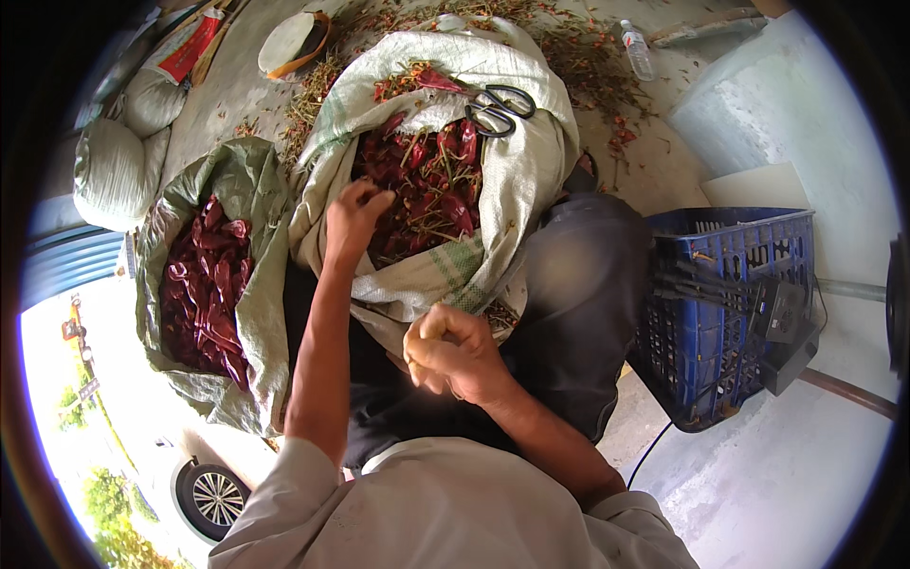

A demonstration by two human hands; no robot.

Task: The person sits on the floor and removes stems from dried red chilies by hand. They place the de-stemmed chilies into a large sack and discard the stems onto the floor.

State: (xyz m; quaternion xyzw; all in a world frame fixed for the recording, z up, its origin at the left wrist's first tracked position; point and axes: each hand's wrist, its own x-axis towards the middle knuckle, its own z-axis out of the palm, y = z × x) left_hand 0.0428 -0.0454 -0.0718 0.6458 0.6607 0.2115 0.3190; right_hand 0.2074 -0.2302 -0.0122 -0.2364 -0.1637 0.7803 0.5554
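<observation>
Before me stands a white woven sack (526,185) with its rim rolled down, holding dried red chilli peppers (416,181) mixed with stems. My left hand (355,213) hovers at the left side of its mouth, fingers curled and thumb toward the peppers; whether it holds anything is unclear. Nearer my body, my right hand (455,352) is curled in front of the sack's lower edge, and its fingers hide whatever may be between them. Black-handled scissors (501,110) lie on the sack's far rim, beside a single red chilli pepper (439,80).
To the left, a greenish woven sack (259,327) holds dark red chillies (210,291). A blue plastic crate (725,306) stands at my right with a black device (778,313) against it. Stems and bits (590,78) litter the floor near a plastic bottle (638,50).
</observation>
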